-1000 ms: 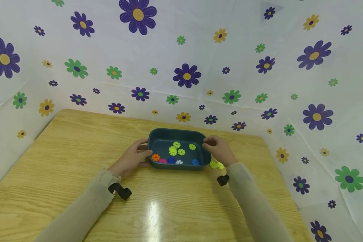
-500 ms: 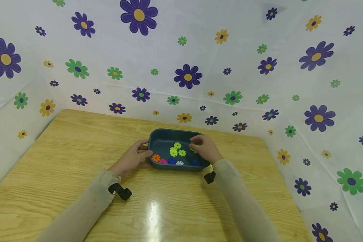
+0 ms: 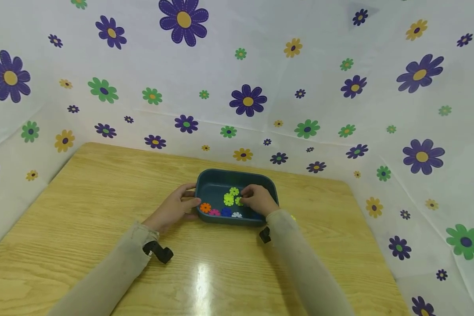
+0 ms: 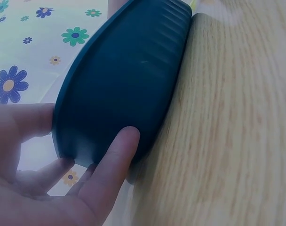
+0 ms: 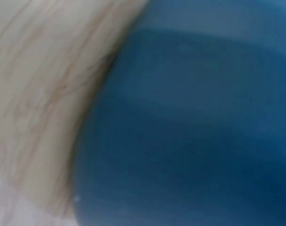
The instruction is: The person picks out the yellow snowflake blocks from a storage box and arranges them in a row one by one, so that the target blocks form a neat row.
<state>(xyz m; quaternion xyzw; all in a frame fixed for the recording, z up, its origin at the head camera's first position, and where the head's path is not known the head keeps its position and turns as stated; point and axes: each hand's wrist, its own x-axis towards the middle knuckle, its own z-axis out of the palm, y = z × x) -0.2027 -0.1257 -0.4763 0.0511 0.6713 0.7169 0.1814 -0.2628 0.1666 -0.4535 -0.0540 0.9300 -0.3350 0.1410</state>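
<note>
In the head view a dark teal plastic tray stands on the table. Several yellow-green snowflake discs lie inside, with an orange disc, a pink disc, a blue disc and a white disc along the near wall. My left hand grips the tray's left end; the left wrist view shows its thumb against the side wall. Inside the right half is my right hand, fingertips bent down beside a yellow-green disc. Whether they pinch it is hidden. Only blurred tray wall fills the right wrist view.
A bit of yellow-green disc shows on the wooden table, right of the tray and mostly behind the right sleeve. White cloth printed with flowers hangs behind the table and along both sides.
My right hand has moved left from the tray's right rim to the middle discs. The yellow-green disc that lay at the right is out of sight. My left hand keeps its hold.
</note>
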